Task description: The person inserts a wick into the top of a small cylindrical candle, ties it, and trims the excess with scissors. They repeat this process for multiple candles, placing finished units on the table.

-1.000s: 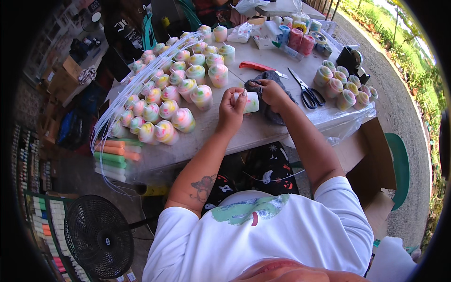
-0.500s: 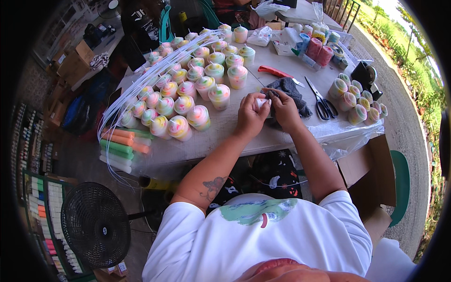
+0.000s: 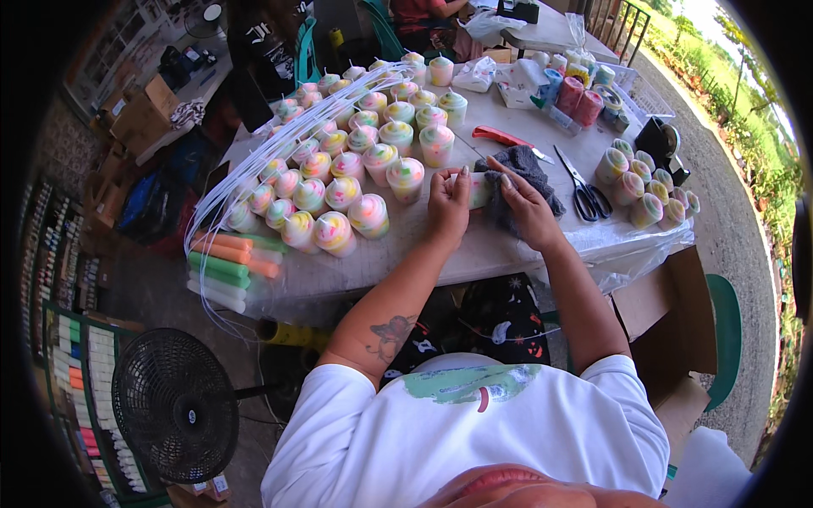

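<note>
Between my hands, above the near edge of the table, is a small pale candle (image 3: pixel 479 191), mostly covered by fingers and cloth. My left hand (image 3: pixel 449 203) is closed around its left end. My right hand (image 3: pixel 528 206) presses a dark grey cloth (image 3: pixel 535 168) against the other end, its fingers bent over the fabric. Beyond the cloth lies a red-handled cutter (image 3: pixel 508 136); to its right are black scissors (image 3: pixel 584 188) with the blades pointing away. Many swirled pastel candles (image 3: pixel 369 215) with wicks stand in rows to the left of my hands.
Long white wicks (image 3: pixel 279 135) lie across the candle rows. Orange, green and white sticks (image 3: pixel 222 267) are stacked at the table's left corner. Smaller candles (image 3: pixel 628 188), a black tape dispenser (image 3: pixel 662 144) and pink rolls (image 3: pixel 586 107) sit on the right. A black fan (image 3: pixel 174 405) stands at lower left.
My hands have moved apart a little, and the pale candle now shows between them. My right hand has come onto the grey cloth. The whole view has shifted slightly.
</note>
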The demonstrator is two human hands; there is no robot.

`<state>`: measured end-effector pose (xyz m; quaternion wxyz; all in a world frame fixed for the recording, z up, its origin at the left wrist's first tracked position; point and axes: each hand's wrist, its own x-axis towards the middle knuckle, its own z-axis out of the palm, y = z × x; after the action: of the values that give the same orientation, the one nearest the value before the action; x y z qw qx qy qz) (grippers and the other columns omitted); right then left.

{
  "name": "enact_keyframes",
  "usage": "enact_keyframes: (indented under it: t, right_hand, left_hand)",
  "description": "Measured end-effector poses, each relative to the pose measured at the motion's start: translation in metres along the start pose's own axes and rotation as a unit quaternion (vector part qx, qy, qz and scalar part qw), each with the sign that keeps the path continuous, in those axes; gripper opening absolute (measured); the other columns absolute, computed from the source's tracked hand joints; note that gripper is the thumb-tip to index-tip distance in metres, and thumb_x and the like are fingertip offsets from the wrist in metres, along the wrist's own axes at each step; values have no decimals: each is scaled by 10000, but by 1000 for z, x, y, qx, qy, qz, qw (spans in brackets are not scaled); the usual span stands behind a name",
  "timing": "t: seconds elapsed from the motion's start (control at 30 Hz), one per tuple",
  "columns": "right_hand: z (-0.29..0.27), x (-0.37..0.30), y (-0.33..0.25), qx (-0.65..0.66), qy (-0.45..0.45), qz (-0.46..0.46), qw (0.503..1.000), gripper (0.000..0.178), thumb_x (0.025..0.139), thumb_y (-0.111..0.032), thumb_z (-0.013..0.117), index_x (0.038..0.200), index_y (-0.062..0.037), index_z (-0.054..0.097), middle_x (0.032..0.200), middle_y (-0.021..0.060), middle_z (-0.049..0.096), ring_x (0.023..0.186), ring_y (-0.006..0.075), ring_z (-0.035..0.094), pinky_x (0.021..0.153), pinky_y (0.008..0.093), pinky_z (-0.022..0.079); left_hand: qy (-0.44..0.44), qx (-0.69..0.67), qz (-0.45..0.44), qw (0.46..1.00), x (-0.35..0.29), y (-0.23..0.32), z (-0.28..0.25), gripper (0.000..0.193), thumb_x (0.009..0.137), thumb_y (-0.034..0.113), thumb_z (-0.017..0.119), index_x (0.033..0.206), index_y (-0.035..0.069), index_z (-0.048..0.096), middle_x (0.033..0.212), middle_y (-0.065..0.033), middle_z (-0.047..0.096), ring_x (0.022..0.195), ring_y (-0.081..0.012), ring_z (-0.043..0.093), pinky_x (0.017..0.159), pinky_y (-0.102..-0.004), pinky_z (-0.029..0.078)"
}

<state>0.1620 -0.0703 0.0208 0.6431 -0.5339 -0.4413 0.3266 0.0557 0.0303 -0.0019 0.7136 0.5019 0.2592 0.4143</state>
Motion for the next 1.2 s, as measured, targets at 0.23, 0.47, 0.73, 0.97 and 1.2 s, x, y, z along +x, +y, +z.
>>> enact_keyframes:
  t: [0.23, 0.47, 0.73, 0.97, 1.2]
  right_hand:
    - [40, 5, 6, -300, 191, -29, 934, 281, 972, -179, 500, 1216, -43, 527, 1066, 238, 619, 1010, 373, 597, 862, 415, 461]
    - [17, 34, -8, -466, 173, 38, 867, 246, 918, -225, 524, 989, 6, 573, 912, 256, 642, 905, 429, 606, 813, 490, 462]
    - [-12, 35, -7, -361, 276, -49, 889, 329, 942, -320, 524, 1143, -67, 590, 1047, 223, 634, 973, 413, 593, 846, 464, 460]
    - [-16, -25, -21, -617, 202, -134, 749, 430, 846, -222, 676, 1256, -159, 564, 1267, 110, 552, 1309, 353, 403, 1027, 464, 317]
    - [31, -161, 17, -445, -163, -21, 880, 301, 781, -302, 725, 938, -52, 664, 948, 113, 607, 952, 306, 568, 797, 398, 465]
  left_hand:
    - [14, 218, 164, 962, -7, -11, 0, 338, 903, 261, 646, 1088, 27, 489, 877, -47, 561, 707, -105, 506, 602, -271, 440]
    - [6, 317, 299, 900, -2, -21, -2, 317, 879, 216, 663, 1071, 13, 515, 830, -57, 519, 671, -128, 474, 606, -284, 426]
    - [6, 75, 34, 997, -11, 6, 2, 415, 890, 302, 659, 1078, 48, 389, 922, -97, 578, 693, -146, 624, 428, -273, 506]
    - [-41, -33, 50, 997, -5, 4, -4, 500, 849, 304, 730, 1137, 44, 415, 1009, -105, 573, 823, -143, 613, 639, -277, 538]
    - [-91, 215, 294, 927, -9, -2, -10, 725, 745, 107, 809, 1286, 35, 333, 1134, -143, 565, 1003, -201, 578, 859, -304, 491]
